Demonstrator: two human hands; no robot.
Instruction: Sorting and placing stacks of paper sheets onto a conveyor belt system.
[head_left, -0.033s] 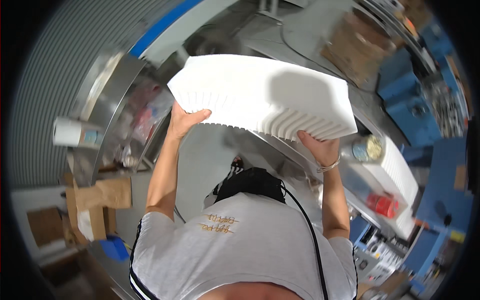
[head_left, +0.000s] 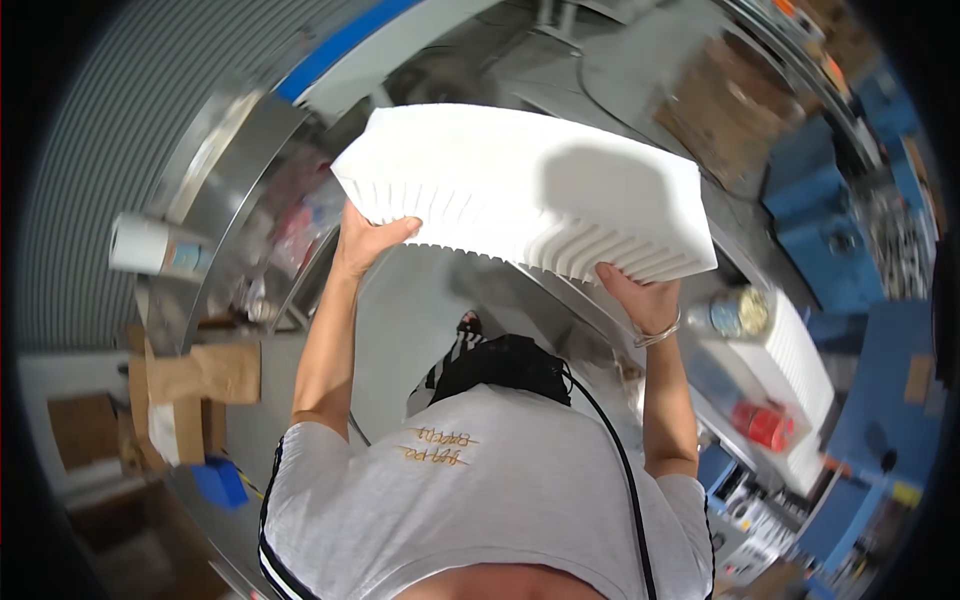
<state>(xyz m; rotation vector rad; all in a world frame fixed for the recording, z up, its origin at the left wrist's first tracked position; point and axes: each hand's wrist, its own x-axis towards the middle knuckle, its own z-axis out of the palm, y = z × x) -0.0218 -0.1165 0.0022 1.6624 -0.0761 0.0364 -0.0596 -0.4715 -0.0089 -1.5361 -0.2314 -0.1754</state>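
Note:
A long white block [head_left: 480,170] with a smooth top and ribbed, slotted near side is raised in front of me. It could be foam or a stack of thin sheets; I cannot tell which. My left hand [head_left: 368,240] grips its near left end, thumb lying over the ribs. At the near right end my right hand [head_left: 640,298] holds it the same way, thumb on the grooves, a bracelet on the wrist. The other fingers of both hands are hidden under or behind the block. A rounded shadow falls across the right part of its top.
To the right, a bench carries another white ribbed block [head_left: 803,365], a clear jar with pale contents [head_left: 740,312] and a red item [head_left: 762,426]. On the left stand a metal table [head_left: 240,170], a white roll [head_left: 140,243], cardboard boxes [head_left: 205,375] and a blue bin [head_left: 220,482].
The surroundings have shifted and turned slightly in view. Both hands keep their grip on the white block, which stays nearly in place before me.

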